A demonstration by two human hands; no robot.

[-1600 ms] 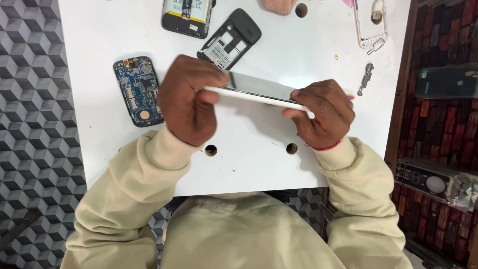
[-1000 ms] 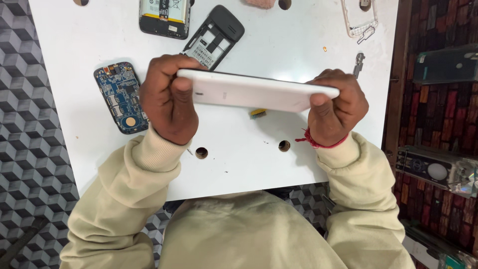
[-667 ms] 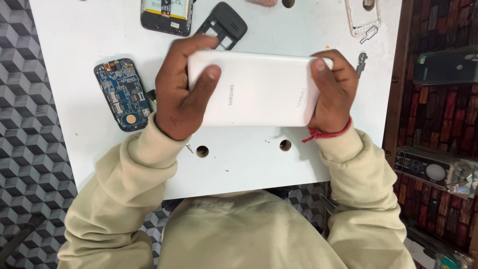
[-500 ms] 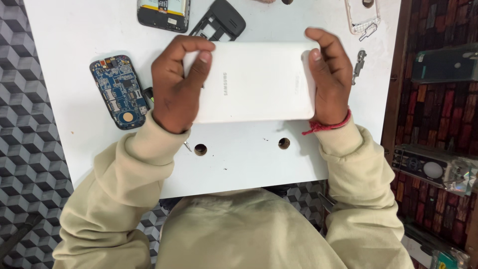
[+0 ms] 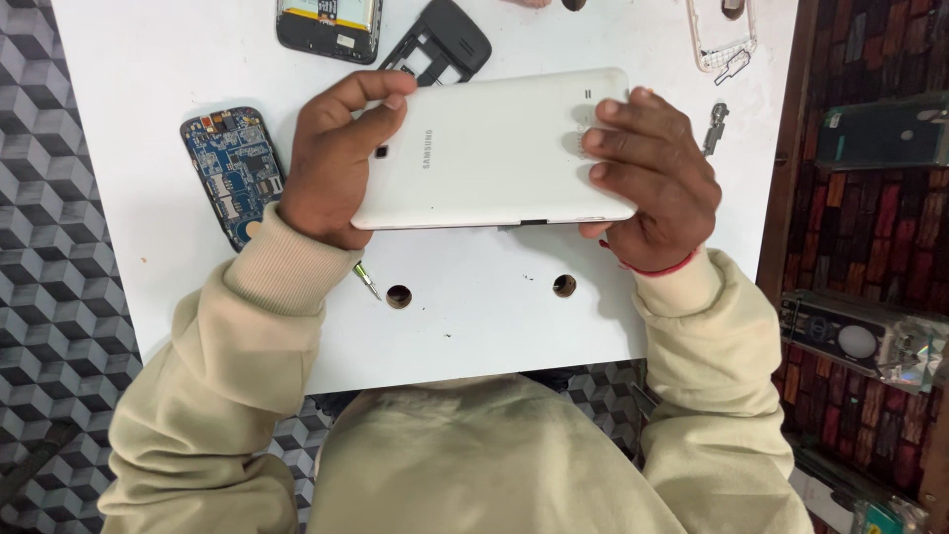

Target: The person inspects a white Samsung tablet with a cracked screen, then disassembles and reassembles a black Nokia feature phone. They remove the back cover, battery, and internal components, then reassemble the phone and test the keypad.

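I hold a white tablet [image 5: 494,148] back side up, lying flat and lengthwise over the white table [image 5: 148,59]. My left hand [image 5: 336,163] grips its left end, fingers curled over the top corner. At the right end my right hand [image 5: 652,178] grips it with the fingers spread on the back. A red band circles my right wrist. A small screwdriver tip [image 5: 368,282] pokes out from under my left wrist.
A blue phone circuit board [image 5: 229,170] lies left of my hand. A black phone frame [image 5: 440,44], an opened phone [image 5: 329,28] and a clear case [image 5: 722,35] lie at the far edge. Two round holes [image 5: 399,296] pierce the table. Devices sit on the right-hand shelf [image 5: 875,133].
The tablet was held edge-on, then tipped up until its white back faces me. My right hand shifted from pinching the edge to resting its fingers on the back.
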